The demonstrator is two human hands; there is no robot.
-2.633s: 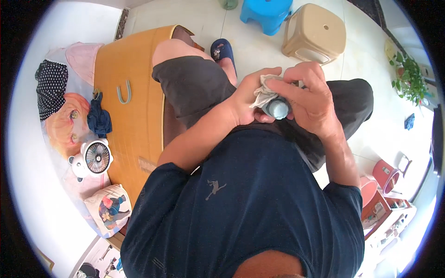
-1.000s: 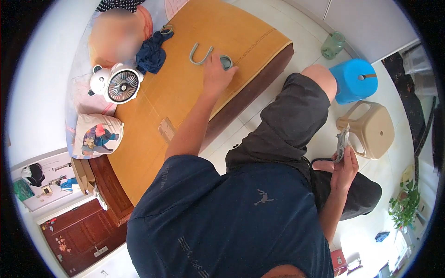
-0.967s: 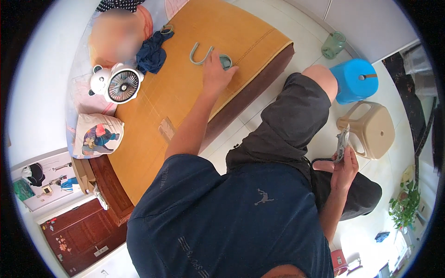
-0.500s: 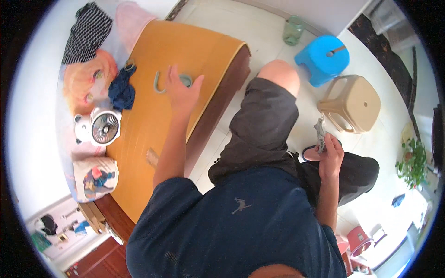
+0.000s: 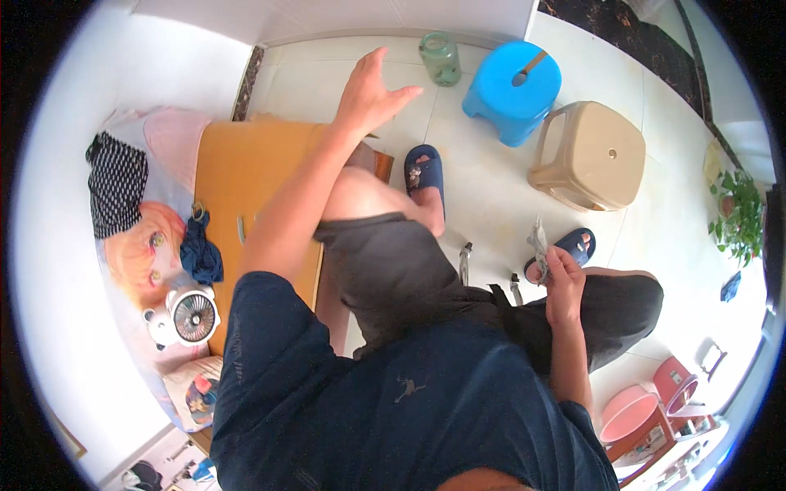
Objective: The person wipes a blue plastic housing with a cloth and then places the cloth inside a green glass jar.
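My left hand (image 5: 370,98) reaches out past the far right corner of the orange-brown wooden tabletop (image 5: 274,147), over the floor. It is open, thumb apart from the fingers, with nothing in it. A green-tinted clear jar (image 5: 442,64) stands on the floor beyond, to its right and apart from it. My right hand (image 5: 563,282), near my right knee, pinches a crumpled grey strip (image 5: 539,241); its material is unclear. On the tabletop, part of a pale curved piece (image 5: 240,229) shows beside my left forearm, which hides what lies behind it.
A blue stool (image 5: 512,94) and a beige stool (image 5: 602,155) stand ahead on the right. Along the left lie a dark blue cloth (image 5: 199,252), a patterned black cloth (image 5: 117,184) and a white fan (image 5: 195,317). Pink basins (image 5: 629,413) and a plant (image 5: 734,213) are at the right.
My left hand has moved from above the tabletop to beyond its far corner, still open. The view has shifted, showing more floor and both slippers. My right hand keeps the grey strip.
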